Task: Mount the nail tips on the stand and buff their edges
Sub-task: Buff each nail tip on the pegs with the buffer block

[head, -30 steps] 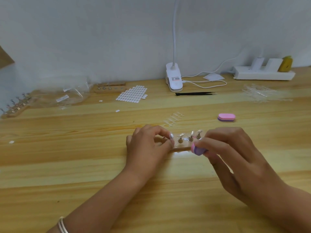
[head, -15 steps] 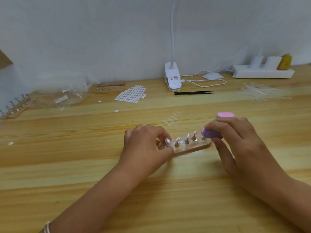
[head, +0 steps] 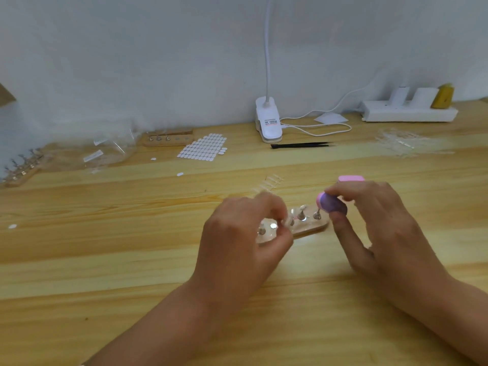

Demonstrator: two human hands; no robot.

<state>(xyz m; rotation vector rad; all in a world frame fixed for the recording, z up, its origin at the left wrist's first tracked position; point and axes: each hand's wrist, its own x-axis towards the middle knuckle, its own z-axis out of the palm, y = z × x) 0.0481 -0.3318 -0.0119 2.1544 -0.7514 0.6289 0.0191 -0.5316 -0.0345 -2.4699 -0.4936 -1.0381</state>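
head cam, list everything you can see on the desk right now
stand: 1, wood, centre, between hands
buffer block: 1, purple, in right hand
spare buffer: 1, pink, behind right hand
other stands: 2, wood, back left
sticker sheet: 1, white, back centre
clip lamp: 1, white, by wall
tweezers: 1, black, near lamp
power strip: 1, white, back right
desk: wood
left hand: on the stand
right hand: gripping the buffer

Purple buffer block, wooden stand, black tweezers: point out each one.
purple buffer block [head: 330,203], head view, on its purple side face below the fingers.
wooden stand [head: 314,227], head view, on its right front edge.
black tweezers [head: 299,145], head view, mid-length of the arms.
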